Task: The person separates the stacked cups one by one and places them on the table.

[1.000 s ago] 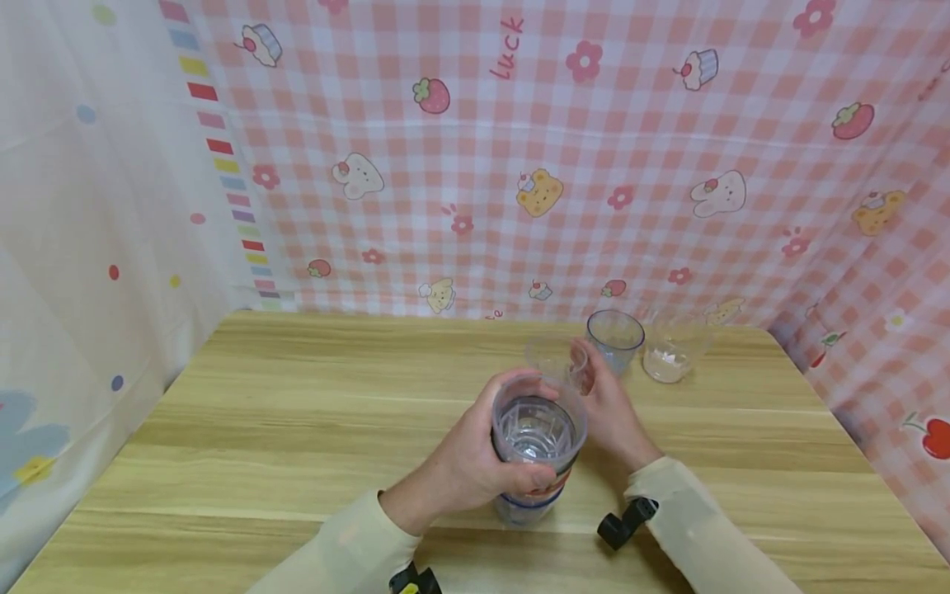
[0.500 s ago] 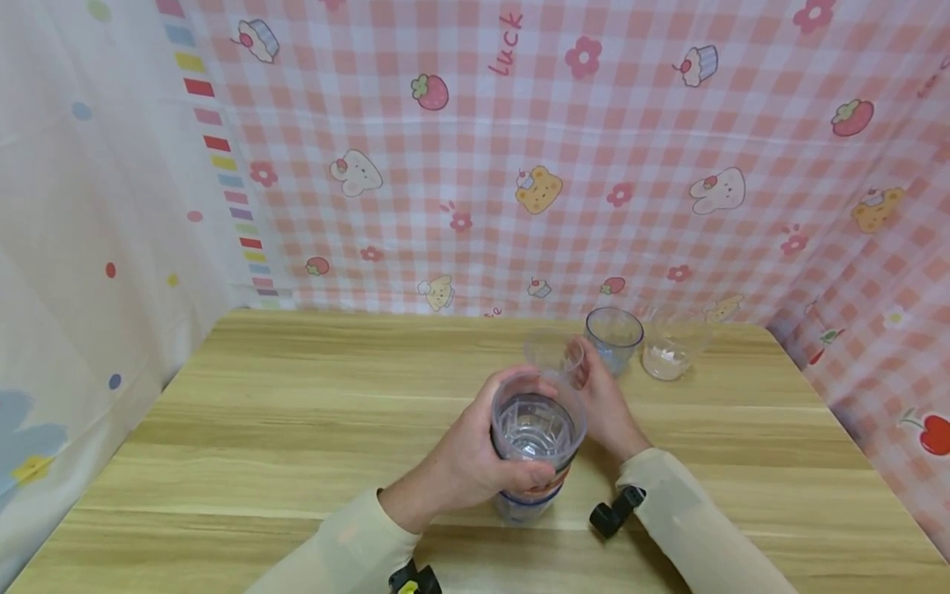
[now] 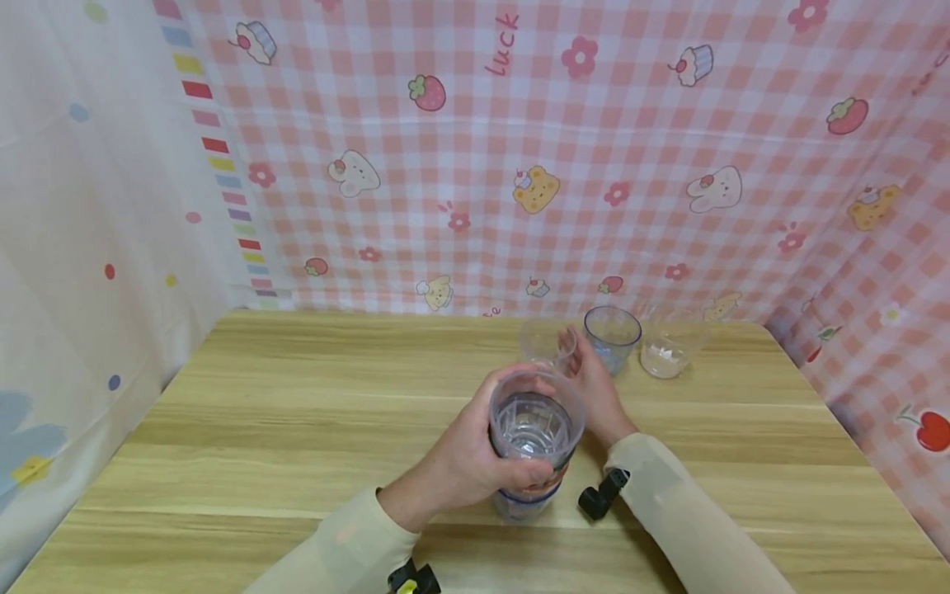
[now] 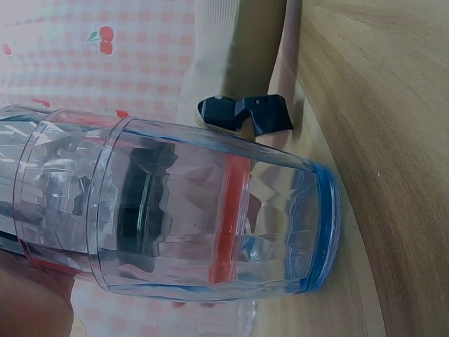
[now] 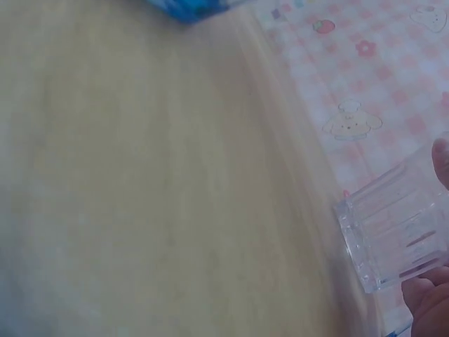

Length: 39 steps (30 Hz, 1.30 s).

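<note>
A stack of nested clear plastic cups (image 3: 529, 495) stands upright near the middle of the table, and my left hand (image 3: 475, 450) grips it round its upper part. In the left wrist view the stacked cups (image 4: 203, 210) show dark, red and blue bands, with the blue bottom close to the wood. Behind the stack, my right hand (image 3: 599, 392) holds a single clear cup (image 3: 540, 340) at its right side. The right wrist view has this ribbed cup (image 5: 396, 228) between thumb and fingers (image 5: 429, 298); whether its base touches the table cannot be told.
Right of my right hand, a blue-rimmed cup (image 3: 613, 334) stands at the back of the wooden table (image 3: 312, 412). Beside it is another clear cup (image 3: 665, 351). A pink checked cloth (image 3: 460, 148) hangs behind the table's back edge.
My right hand has moved slightly back and left, carrying the clear cup with it. The left hand and the stack have stayed almost still.
</note>
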Tool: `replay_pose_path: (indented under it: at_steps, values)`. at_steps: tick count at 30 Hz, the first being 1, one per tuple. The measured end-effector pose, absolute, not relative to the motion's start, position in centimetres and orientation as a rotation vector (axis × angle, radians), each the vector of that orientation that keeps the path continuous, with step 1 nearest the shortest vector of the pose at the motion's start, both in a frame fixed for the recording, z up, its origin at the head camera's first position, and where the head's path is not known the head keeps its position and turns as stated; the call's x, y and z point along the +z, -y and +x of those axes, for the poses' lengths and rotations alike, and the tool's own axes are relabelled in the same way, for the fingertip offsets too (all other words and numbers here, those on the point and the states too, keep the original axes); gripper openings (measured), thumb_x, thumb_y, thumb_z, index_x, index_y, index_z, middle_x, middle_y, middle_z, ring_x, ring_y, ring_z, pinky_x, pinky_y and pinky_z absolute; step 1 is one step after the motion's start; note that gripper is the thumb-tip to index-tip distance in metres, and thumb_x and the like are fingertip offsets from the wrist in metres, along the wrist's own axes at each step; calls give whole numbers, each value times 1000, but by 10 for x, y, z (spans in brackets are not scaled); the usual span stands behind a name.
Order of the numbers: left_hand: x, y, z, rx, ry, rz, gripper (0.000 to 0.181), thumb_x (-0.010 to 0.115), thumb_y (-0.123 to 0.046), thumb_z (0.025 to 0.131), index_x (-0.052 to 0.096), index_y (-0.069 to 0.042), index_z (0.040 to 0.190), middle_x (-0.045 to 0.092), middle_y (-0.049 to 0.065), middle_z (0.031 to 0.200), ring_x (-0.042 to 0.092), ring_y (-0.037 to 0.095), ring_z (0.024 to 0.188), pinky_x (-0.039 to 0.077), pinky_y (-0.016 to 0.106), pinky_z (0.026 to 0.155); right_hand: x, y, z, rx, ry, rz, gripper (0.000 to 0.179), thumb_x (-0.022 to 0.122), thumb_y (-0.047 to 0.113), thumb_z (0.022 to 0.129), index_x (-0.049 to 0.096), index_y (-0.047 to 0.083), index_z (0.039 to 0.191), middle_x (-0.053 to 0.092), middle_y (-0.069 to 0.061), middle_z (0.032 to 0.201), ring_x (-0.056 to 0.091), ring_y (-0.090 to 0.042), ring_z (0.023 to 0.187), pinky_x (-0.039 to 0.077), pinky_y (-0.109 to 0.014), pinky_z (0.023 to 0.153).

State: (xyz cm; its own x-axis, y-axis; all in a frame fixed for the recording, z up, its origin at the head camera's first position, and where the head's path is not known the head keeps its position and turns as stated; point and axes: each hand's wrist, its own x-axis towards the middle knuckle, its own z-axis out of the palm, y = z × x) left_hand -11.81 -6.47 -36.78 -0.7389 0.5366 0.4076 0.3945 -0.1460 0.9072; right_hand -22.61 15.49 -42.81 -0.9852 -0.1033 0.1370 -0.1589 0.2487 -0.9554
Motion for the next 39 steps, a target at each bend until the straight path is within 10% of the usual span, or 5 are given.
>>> replay_pose_path:
  at_steps: [21, 39]
  values:
    - [-367, 66, -117, 2017, -1992, 1044, 105, 86, -62, 86, 33, -10, 160, 55, 11, 153, 58, 18, 136, 50, 27, 116, -428, -151, -238, 1798, 2566, 254, 99, 72, 39, 106, 4, 18, 175, 18, -16, 181, 21, -41, 166, 23, -61, 134]
    - [-366, 66, -115, 2013, -1978, 1056, 103, 87, -58, 87, 33, -8, 160, 55, 13, 153, 58, 19, 135, 49, 27, 116, -428, -152, -238, 1914, 2554, 198, 111, 72, 40, 105, -13, 21, 173, -1, -7, 183, 8, -33, 169, 18, -54, 137]
